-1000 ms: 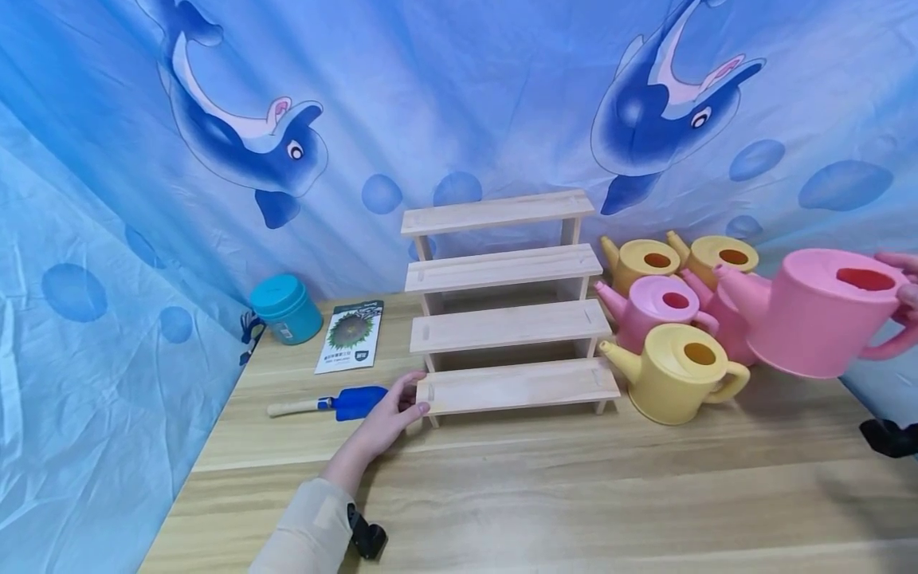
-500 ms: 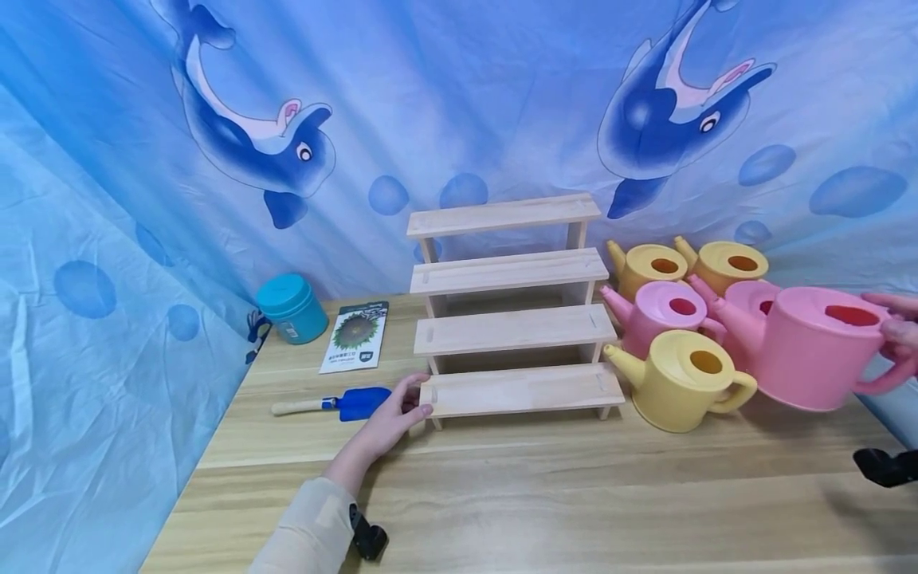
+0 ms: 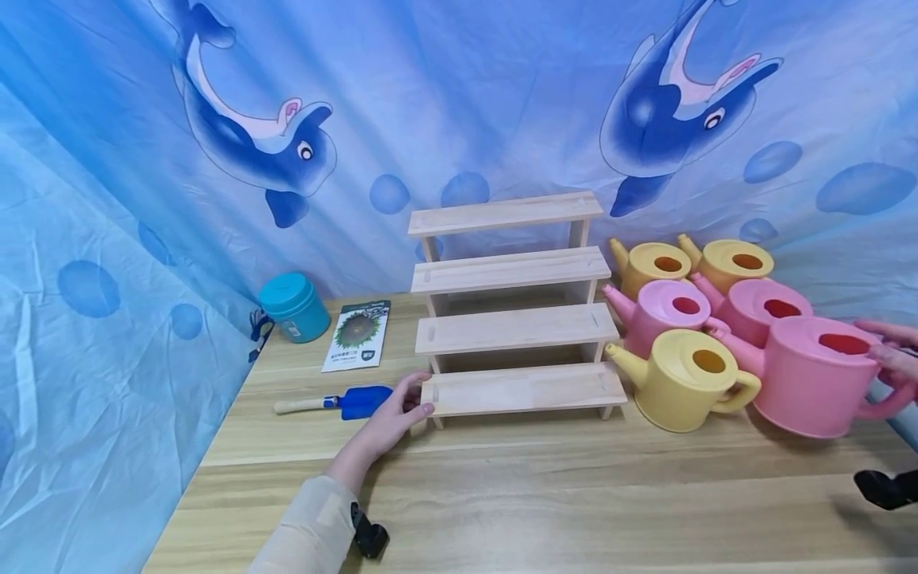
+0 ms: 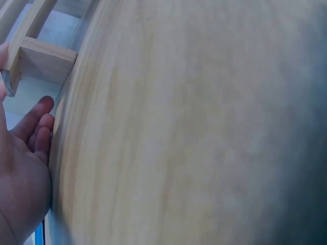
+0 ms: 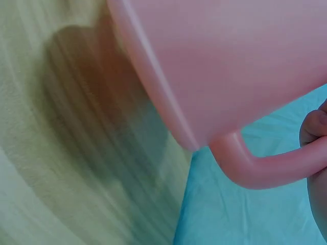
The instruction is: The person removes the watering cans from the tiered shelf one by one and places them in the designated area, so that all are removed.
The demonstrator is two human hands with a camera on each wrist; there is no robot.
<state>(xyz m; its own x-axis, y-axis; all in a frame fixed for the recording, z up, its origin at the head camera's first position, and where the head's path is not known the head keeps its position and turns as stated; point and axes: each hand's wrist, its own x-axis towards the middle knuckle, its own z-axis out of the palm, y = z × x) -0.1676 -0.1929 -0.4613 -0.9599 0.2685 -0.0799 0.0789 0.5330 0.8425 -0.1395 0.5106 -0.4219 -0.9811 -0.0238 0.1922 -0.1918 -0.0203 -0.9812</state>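
Observation:
My right hand (image 3: 895,363) grips the handle of a pink watering can (image 3: 810,383), spout pointing left, at the right side of the table. In the right wrist view, the can's base (image 5: 168,109) is close over the tabletop, its shadow on the wood; fingers (image 5: 317,125) wrap the handle (image 5: 271,168). With thumb and fingers, my left hand (image 3: 393,410) holds the left end of the lowest board of a four-step wooden stand (image 3: 523,388). The left wrist view shows that hand's other fingers (image 4: 38,120) loosely bent beneath the stand (image 4: 48,56).
Two pink watering cans (image 3: 663,315) and several yellow ones (image 3: 692,379) cluster right of the stand. Left of it lie a blue trowel (image 3: 362,401) and a sunflower seed packet (image 3: 356,335), with a teal jar (image 3: 294,307) behind. A blue dolphin curtain (image 3: 502,96) hangs behind the table.
My right hand has lowered the pink watering can toward the table, beside the front yellow one. My left hand stays at the stand's end. The head view has shifted slightly.

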